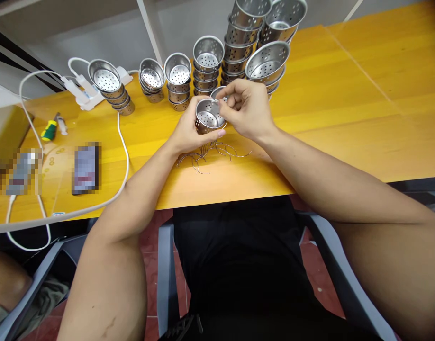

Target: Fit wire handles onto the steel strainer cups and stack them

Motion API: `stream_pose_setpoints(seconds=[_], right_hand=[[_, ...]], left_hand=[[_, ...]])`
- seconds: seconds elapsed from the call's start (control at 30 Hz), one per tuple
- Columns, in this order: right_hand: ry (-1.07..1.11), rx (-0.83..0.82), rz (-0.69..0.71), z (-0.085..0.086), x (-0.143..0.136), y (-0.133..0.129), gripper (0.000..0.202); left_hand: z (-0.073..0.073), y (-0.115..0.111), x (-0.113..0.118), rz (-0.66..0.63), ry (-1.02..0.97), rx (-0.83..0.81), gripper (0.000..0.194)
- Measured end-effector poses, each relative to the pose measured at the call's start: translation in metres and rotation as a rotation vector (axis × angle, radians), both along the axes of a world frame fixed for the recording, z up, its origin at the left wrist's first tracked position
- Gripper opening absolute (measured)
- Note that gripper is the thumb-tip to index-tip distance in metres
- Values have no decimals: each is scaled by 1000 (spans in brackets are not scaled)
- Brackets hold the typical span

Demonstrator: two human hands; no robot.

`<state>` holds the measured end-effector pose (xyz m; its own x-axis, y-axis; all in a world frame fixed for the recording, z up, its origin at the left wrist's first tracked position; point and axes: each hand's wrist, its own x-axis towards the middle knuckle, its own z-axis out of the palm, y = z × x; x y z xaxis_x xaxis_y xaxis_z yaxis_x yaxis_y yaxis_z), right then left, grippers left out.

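Note:
My left hand (189, 130) is wrapped round a perforated metal cup (209, 115), held tilted with its mouth toward me. At the cup's far right rim, my right hand (245, 105) has thumb and forefinger pinched together. What sits between those fingertips is too small to make out. A thin line, perhaps wire, curves by the cup's right side. Below the hands lies a loose heap of thin curved wires (203, 154) on the table. Just behind the held cup, partly hidden by my right hand, another cup (217, 91) shows its rim.
Stacks of perforated cups (206, 66) line the back of the yellow table (345, 118), the tallest stack (239, 47) at right. To the left are a power strip (91, 98), a white cable (123, 142), a phone (85, 168) and a green-yellow screwdriver (49, 130).

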<state>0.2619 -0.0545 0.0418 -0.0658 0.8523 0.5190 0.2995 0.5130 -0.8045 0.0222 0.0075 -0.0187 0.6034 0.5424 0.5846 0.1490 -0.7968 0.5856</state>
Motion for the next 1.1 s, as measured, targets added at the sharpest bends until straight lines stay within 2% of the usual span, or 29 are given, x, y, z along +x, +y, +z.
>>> stream_pose_setpoints(seconds=[0.07,0.2,0.27,0.5,0.7,1.1], right_hand=[[16,4,56,6,1,-5,52],[1,-47,267,21,5,-15,75],[-3,-91,317,27,7,-18,82],[75,-195,247,25,-1,-13,89],[90,-207,252,19,-1,-9,87],[37,-128,220,14,2,-9,75]], left_hand=[[1,1,-2,6,-14,-21,113],[3,3,-6,22,-63,-87,106],[3,5,-7,5,-54,-99,104],[-7,11,-3,0,-24,-16,112],[-4,8,-4,30,34,-20,108],[-8,7,-2,13,-5,-51,103]])
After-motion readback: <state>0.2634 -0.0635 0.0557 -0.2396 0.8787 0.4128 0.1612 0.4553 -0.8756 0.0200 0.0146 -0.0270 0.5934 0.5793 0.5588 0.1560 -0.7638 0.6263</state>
